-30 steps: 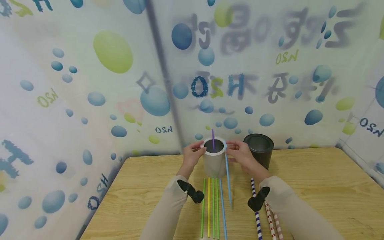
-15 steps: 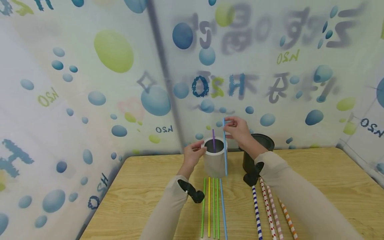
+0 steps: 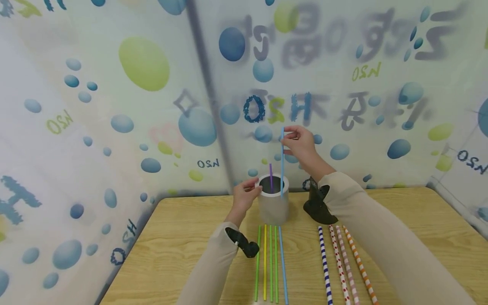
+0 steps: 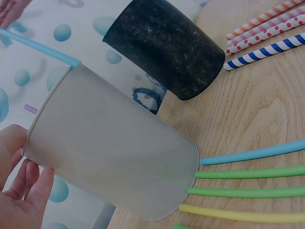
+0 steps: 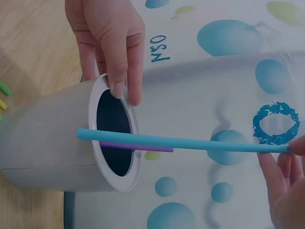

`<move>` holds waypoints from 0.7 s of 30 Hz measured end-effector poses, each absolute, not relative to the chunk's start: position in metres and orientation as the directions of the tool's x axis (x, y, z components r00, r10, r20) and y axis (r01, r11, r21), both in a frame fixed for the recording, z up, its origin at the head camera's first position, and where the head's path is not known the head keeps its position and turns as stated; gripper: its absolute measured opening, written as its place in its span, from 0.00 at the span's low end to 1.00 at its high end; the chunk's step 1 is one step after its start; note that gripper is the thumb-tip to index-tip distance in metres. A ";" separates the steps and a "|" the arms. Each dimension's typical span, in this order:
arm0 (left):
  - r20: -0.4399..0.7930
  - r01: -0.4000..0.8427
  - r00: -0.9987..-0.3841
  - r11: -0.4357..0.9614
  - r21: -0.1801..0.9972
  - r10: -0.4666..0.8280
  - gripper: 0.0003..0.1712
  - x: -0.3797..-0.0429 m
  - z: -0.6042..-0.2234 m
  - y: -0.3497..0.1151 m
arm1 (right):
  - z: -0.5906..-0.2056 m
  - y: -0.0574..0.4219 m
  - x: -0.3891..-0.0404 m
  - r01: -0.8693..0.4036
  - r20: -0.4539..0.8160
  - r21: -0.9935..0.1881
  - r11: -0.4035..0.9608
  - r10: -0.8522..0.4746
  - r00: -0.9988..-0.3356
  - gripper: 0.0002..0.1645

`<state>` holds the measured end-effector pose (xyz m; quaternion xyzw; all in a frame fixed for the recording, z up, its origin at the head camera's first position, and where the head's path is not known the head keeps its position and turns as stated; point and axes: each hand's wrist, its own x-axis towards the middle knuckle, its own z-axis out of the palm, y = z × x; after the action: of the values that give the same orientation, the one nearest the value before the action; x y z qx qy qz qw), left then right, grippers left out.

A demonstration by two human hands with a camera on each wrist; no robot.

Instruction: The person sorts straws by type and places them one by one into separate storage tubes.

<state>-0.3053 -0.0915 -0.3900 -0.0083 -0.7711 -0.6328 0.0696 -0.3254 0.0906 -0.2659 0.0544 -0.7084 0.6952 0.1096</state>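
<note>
My left hand (image 3: 245, 199) pinches the left side of the rim of a whitish cylindrical container (image 3: 273, 214), with the thumb over the edge. Inside it stands a purple straw (image 3: 271, 176), its top sticking out above the rim. My right hand (image 3: 300, 145) pinches a light blue straw (image 3: 282, 163) near its upper end and holds it upright above the container. In the right wrist view the blue straw's (image 5: 181, 142) lower end overlaps the near side of the container's rim; its tip is outside the opening.
A black cylindrical container (image 4: 167, 50) stands to the right, mostly covered by my right arm in the head view. Several plain straws lie in front, among them a yellow straw (image 3: 265, 262) and a blue straw (image 3: 283, 267). Several patterned paper straws (image 3: 343, 267) lie at the right.
My right hand has risen with the blue straw, lifting it from beside the container to above its rim. My left hand stays on the rim.
</note>
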 end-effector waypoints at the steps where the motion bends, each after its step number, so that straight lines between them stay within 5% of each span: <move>1: 0.118 0.101 -0.990 0.198 0.975 -0.076 0.19 -0.305 -0.390 -0.092 | -0.264 0.089 -0.326 -0.235 0.237 -0.971 0.031 0.079 -0.968 0.22; 11: 0.098 0.080 -0.992 0.195 0.978 -0.084 0.19 -0.304 -0.387 -0.092 | -0.252 0.081 -0.331 -0.286 0.289 -0.957 0.042 0.101 -0.952 0.21; 21: 0.105 0.089 -0.992 0.195 0.977 -0.071 0.19 -0.305 -0.391 -0.092 | -0.284 0.083 -0.334 -0.224 0.228 -0.971 0.083 0.035 -0.973 0.20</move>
<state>-0.3049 -0.0925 -0.3912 -0.0059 -0.7704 -0.6344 0.0633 -0.3337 0.0826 -0.2837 0.0651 -0.7295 0.6741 0.0961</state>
